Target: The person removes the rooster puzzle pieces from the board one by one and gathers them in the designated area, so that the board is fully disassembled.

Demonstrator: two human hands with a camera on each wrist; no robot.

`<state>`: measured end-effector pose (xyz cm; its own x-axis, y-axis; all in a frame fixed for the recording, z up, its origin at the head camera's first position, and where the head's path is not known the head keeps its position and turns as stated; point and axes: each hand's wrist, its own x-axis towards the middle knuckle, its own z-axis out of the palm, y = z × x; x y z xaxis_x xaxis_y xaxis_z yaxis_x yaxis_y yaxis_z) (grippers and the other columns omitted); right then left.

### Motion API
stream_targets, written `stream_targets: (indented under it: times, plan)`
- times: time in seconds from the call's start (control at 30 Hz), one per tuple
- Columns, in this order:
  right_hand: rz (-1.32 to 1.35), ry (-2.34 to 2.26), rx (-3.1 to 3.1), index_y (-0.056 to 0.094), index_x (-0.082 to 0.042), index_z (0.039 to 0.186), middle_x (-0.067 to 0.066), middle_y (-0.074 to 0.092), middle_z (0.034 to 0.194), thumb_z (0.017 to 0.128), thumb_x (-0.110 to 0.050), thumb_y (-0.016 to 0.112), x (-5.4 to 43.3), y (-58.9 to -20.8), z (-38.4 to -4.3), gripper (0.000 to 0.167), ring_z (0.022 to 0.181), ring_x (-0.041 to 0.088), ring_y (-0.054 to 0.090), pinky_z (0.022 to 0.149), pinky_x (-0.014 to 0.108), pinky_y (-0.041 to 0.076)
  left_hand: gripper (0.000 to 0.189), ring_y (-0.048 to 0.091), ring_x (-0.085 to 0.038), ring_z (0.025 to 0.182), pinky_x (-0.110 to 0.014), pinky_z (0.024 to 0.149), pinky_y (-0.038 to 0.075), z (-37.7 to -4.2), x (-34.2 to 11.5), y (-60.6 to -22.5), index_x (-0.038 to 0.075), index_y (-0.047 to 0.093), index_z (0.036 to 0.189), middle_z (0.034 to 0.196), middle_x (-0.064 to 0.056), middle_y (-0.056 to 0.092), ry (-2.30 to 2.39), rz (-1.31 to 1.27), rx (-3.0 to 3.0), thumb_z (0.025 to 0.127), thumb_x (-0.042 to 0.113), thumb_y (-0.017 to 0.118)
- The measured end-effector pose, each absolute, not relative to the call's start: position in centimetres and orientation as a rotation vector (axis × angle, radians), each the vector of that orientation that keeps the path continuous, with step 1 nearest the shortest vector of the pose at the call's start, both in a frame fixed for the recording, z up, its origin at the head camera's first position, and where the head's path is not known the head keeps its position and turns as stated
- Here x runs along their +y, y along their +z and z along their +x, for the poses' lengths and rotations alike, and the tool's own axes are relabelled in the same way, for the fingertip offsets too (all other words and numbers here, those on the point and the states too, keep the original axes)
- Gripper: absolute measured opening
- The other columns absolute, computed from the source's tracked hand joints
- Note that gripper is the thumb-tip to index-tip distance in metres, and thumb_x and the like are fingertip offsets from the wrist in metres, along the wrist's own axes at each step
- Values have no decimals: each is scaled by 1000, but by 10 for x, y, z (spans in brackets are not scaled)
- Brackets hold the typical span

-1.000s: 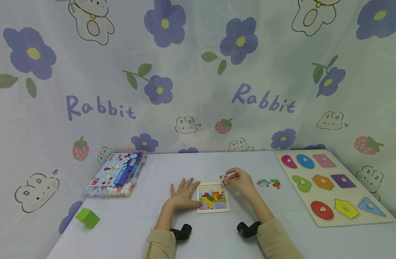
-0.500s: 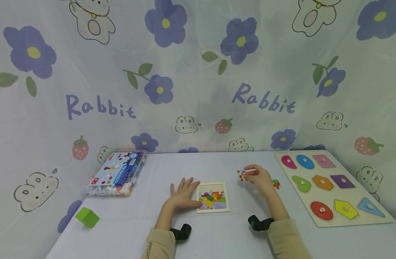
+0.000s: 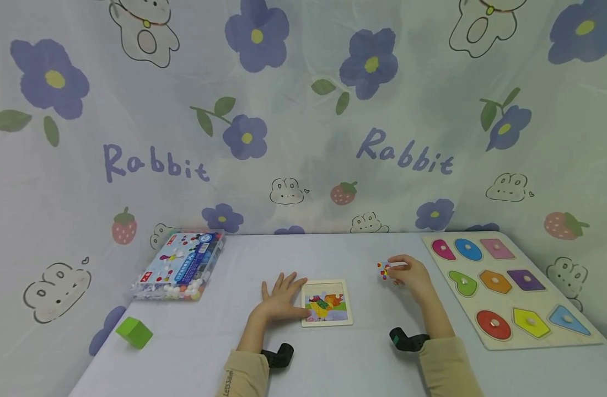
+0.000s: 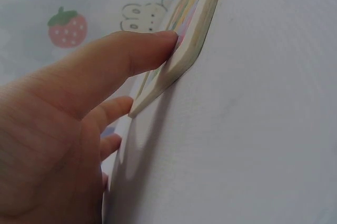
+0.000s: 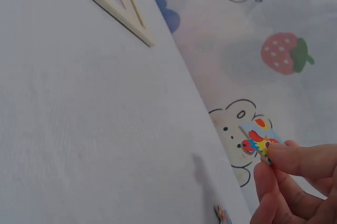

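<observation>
A small wooden jigsaw puzzle board [image 3: 328, 323] lies on the white table, with colourful picture pieces set in its lower part. My left hand [image 3: 279, 300] rests beside it, fingers spread; in the left wrist view the thumb [image 4: 150, 50] touches the board's rim. To the right, my right hand [image 3: 413, 278] holds a small jigsaw piece [image 5: 259, 135] between thumb and fingers, raised above the table. That piece shows red, yellow and blue on a pale ground. Under the right hand a loose jigsaw piece [image 5: 223, 215] lies on the table, mostly out of the right wrist view.
A shape-knob board [image 3: 487, 306] with several coloured shapes lies at the right. At the back left is a clear plastic box [image 3: 179, 264] with a blue printed cover. A green block [image 3: 134, 333] sits at the front left. A patterned cloth [image 3: 303, 138] hangs behind the table.
My right hand has moved right, away from the puzzle board, carrying the jigsaw piece, and now covers most of the loose pieces there. The left hand has stayed in place.
</observation>
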<state>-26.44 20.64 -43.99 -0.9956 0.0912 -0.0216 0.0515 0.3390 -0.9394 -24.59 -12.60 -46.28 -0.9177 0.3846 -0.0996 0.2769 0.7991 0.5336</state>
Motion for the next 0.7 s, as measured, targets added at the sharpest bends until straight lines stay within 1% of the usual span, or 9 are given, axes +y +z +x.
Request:
stream_targets:
  times: [0.17,0.33,0.5,0.7]
  plan:
    - [-175,1734,-2603,56,7,114,8,67,83,82,-5,64,213,-445,-264,34,68,11,58,62,27,48,82,4,-40,139,-69,99,-11,-245,-125,-462,17,38,141,152,-12,20,771,514,2786,72,47,70]
    - [-224,1649,-2666,60,6,108,4,67,76,78,-4,67,216,-449,-263,32,66,11,54,58,26,43,81,4,-41,139,-68,99,-12,-244,-125,-459,16,39,140,151,-13,20,802,515,2781,72,45,71]
    - [-227,1557,-2727,63,5,104,6,66,76,76,-5,68,215,-451,-263,30,65,12,54,57,26,42,81,4,-40,139,-68,99,-13,-243,-125,-458,16,39,140,151,-13,21,813,514,2781,72,44,71]
    - [-196,1324,-2787,68,3,99,12,68,79,73,-7,68,210,-452,-261,28,68,15,56,58,27,41,81,4,-40,139,-68,99,-13,-244,-125,-460,17,39,140,151,-13,20,801,514,2788,72,45,71]
